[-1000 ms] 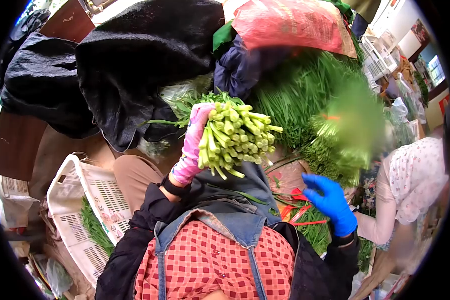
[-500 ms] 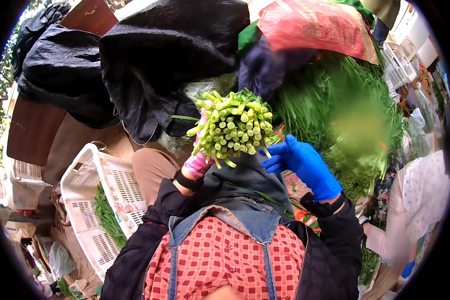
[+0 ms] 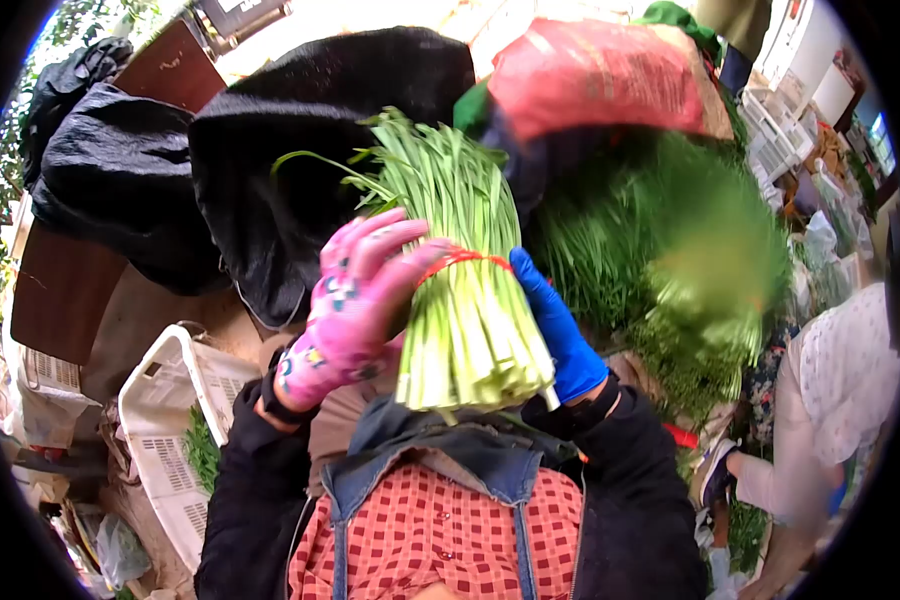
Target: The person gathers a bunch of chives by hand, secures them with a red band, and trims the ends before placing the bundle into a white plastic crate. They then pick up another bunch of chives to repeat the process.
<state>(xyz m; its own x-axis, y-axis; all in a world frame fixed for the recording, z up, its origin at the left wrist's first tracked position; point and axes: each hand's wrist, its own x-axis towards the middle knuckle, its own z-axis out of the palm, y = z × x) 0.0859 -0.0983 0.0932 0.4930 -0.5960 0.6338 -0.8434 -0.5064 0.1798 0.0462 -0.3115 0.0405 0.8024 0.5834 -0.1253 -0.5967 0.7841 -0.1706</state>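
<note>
A bunch of long green leafy stalks (image 3: 470,330), like garlic chives, is held up in front of my chest. Its pale cut ends point toward me and its leaves lean away. Around its middle runs a red tie (image 3: 480,257). My left hand (image 3: 355,300), in a pink patterned glove, curves against the bunch's left side, fingertips by the tie. On the right side, my right hand (image 3: 562,345) in a blue glove grips the bunch, its other fingers partly hidden behind the stalks.
A white plastic crate (image 3: 165,440) with some greens inside stands at my left. Black cloth covers (image 3: 300,150) lie ahead. To the right is a large heap of greens (image 3: 620,230) beneath a red sack (image 3: 595,80). Another person's sleeve (image 3: 785,430) shows at far right.
The bunch has tilted from stem ends facing me to its length showing, and moved closer. My right hand has come from apart to its right side; my left hand now shows beside the tie.
</note>
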